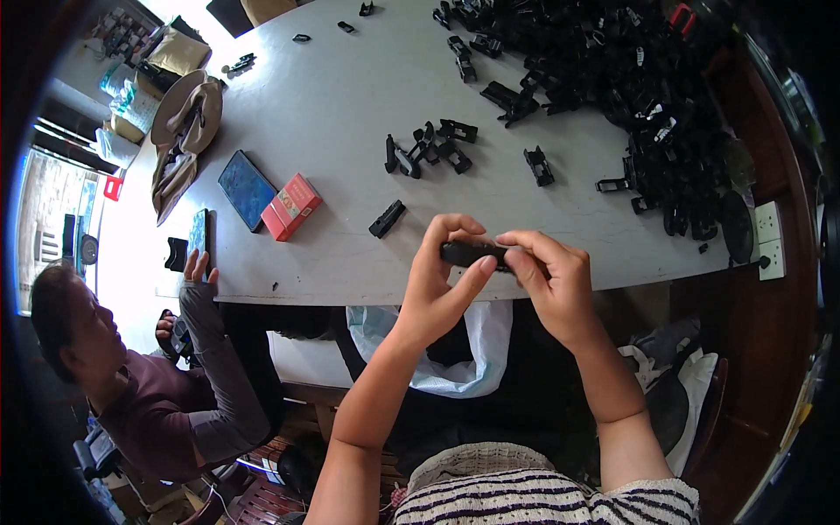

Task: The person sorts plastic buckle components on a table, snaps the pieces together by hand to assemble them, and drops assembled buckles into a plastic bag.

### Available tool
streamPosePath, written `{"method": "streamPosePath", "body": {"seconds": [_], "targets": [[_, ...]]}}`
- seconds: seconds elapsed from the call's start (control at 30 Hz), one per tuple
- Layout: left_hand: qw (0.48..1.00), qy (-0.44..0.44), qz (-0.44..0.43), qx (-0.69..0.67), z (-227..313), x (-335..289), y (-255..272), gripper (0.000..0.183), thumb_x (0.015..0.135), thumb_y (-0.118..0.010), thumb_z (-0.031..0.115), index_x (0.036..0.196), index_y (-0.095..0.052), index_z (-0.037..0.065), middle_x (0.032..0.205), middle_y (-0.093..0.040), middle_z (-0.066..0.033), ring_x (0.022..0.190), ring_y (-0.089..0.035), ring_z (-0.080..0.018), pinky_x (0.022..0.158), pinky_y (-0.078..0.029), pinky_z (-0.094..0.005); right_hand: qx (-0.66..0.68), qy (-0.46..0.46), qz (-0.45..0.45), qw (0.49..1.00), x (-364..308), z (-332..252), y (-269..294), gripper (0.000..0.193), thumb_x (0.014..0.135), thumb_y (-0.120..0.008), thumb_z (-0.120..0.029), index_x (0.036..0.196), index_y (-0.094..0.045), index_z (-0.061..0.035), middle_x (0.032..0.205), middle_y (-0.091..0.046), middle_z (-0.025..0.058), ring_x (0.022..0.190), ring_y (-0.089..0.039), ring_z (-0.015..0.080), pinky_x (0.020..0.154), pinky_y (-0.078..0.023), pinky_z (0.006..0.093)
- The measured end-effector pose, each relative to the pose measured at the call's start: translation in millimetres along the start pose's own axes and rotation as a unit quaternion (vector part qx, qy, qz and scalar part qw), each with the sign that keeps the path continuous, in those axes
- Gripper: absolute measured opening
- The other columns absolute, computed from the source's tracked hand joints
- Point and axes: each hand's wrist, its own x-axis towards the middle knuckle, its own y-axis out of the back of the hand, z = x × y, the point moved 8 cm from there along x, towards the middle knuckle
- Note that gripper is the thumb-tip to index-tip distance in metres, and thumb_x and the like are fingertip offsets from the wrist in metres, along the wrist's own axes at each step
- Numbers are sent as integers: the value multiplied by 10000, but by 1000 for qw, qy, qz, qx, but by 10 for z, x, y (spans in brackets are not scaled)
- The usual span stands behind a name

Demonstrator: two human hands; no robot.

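Over the table's near edge I hold a small black plastic part (472, 255) between both hands. My left hand (444, 280) grips its left end, thumb in front and fingers behind. The fingertips of my right hand (553, 278) pinch its right end. Just beyond my left hand lies a single black part (387, 219). Farther off sits a loose group of black clip-like parts (429, 149), and another one (539, 166) rests alone to its right. Below my hands an open white plastic bag (486, 354) hangs at the table edge; its inside is dark.
A large heap of black parts (604, 79) covers the far right of the grey table (350, 96). On the left are a red box (291, 207), a tablet-like device (246, 190) and a hat (188, 114). A person (149, 385) sits at left, one hand on a phone (199, 232).
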Motion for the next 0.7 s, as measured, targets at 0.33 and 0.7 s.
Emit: {"method": "streamPosePath", "body": {"seconds": [0.33,0.7], "targets": [[996,-8,60,-67,49,-298,251,305,859,-614,97,1086,-421,33,915,-528,-42,859,-489,-92,781,-399,-235,167,-56,-249,952,149,175,-398,319,826,-684,-347,832,-577,-46,757,-563,13,711,-525,110,612,-427,268],[990,111,57,-64,-311,-587,385,244,790,-648,127,913,-453,49,759,-490,9,681,-520,-62,629,-418,-203,-351,89,-77,929,1308,1276,-581,408,894,-502,-163,1297,-491,-103,1241,-524,135,1191,-416,381,1031,-345,419]]}}
